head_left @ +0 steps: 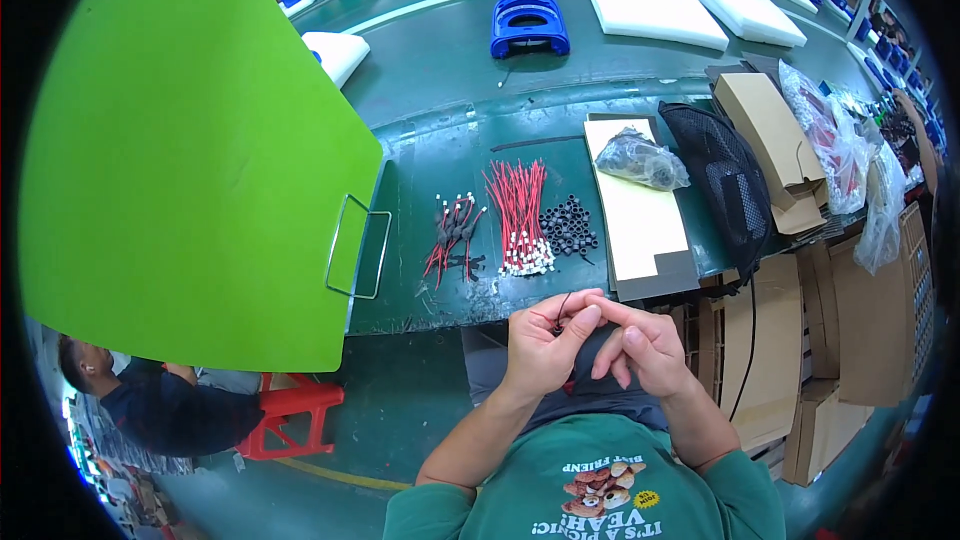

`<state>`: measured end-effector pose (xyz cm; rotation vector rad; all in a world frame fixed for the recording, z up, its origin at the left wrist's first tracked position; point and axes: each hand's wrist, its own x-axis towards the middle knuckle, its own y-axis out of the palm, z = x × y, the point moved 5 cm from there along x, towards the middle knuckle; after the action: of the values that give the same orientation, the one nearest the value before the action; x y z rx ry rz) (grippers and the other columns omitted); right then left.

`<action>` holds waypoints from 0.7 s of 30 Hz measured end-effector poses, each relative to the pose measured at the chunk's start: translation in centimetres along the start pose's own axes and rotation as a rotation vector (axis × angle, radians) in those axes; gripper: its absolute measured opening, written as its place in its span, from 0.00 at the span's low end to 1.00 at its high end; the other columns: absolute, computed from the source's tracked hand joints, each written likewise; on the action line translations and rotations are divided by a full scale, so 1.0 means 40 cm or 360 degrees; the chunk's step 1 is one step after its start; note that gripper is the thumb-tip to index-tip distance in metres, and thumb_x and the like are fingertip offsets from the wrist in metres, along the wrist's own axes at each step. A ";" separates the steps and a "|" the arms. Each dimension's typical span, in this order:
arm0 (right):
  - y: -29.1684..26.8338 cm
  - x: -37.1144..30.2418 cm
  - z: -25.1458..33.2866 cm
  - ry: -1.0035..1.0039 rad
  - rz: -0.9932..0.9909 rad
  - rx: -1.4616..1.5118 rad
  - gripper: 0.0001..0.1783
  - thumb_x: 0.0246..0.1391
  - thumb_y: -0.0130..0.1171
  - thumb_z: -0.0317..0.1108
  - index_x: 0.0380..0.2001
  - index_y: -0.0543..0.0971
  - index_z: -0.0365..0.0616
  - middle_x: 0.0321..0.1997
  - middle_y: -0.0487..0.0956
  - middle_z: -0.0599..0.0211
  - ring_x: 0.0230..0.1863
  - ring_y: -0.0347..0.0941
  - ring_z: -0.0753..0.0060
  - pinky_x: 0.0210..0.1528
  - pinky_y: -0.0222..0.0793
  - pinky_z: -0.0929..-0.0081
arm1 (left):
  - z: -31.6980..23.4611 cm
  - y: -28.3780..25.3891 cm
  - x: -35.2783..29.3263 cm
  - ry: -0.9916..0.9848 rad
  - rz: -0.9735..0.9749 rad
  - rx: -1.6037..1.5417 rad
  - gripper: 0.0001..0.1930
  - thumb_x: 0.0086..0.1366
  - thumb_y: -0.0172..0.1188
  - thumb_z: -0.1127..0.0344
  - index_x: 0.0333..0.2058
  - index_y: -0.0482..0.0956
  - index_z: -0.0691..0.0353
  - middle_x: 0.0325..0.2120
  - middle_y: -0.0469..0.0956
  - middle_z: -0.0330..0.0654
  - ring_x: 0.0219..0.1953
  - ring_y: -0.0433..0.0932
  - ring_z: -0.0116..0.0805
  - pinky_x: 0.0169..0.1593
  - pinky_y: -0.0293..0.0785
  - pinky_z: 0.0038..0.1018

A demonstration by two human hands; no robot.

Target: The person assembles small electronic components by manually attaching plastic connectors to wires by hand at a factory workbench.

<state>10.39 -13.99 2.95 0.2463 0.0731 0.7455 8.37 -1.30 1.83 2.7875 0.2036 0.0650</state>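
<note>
Thin dark strand stood pinched between the thumb and index finger of my left hand, nearer my body than the bundle of red wires and a little to its right. My right hand stretched its index finger to the left fingertips, its other fingers loosely curled; whether it gripped anything, I could not tell. My fingers hid most of the strand, so a crooked hold could easily have escaped me, and something so slim gave my skin little to grip. Both hands hung off the near side of the bench, toward me from the bundle, so a slip would probably have sent the strand into my lap or down to the floor.

Just right of the bundle lay a heap of loose black rings; a brushing wrist could have scattered them. White connectors crowded the bundle's near end, and tugging one lead might have dragged its neighbours along. Left of the bundle, a cluster of red-and-black leads overlapped enough to snag.

Well right of the bundle, past the pale board, a black cable hung below the mesh bag, where my right elbow might have caught it. Left of the bundle, beyond the leads, the metal handle of a green panel jutted out, a possible knock for a wide left reach.
</note>
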 end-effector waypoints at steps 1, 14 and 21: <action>0.000 0.001 0.000 -0.0005 -0.0007 -0.0033 0.24 0.60 0.37 0.40 0.56 0.62 0.38 0.21 0.77 0.62 0.12 0.61 0.86 0.16 0.58 0.90 | -0.001 -0.001 0.001 -0.0026 -0.0014 -0.0006 0.12 0.58 0.55 0.72 0.40 0.74 0.72 0.30 0.78 0.43 0.31 0.76 0.24 0.37 0.72 0.19; -0.001 0.010 -0.020 0.0073 0.0077 0.0350 0.26 0.60 0.38 0.42 0.55 0.61 0.35 0.21 0.76 0.59 0.11 0.62 0.84 0.14 0.59 0.91 | -0.003 -0.006 -0.003 -0.0055 -0.0036 -0.0189 0.12 0.58 0.54 0.72 0.41 0.75 0.69 0.25 0.77 0.37 0.17 0.62 0.12 0.20 0.54 0.10; -0.003 0.013 -0.033 0.0084 0.0092 0.0526 0.27 0.60 0.36 0.43 0.55 0.59 0.31 0.22 0.76 0.57 0.10 0.62 0.82 0.14 0.59 0.90 | 0.005 -0.013 -0.006 -0.0086 -0.0056 -0.0189 0.12 0.58 0.54 0.73 0.41 0.75 0.70 0.26 0.76 0.38 0.21 0.65 0.14 0.24 0.59 0.13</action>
<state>10.66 -13.46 1.66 0.5454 0.2410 0.7962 8.08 -0.90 1.47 2.6627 0.2279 -0.0064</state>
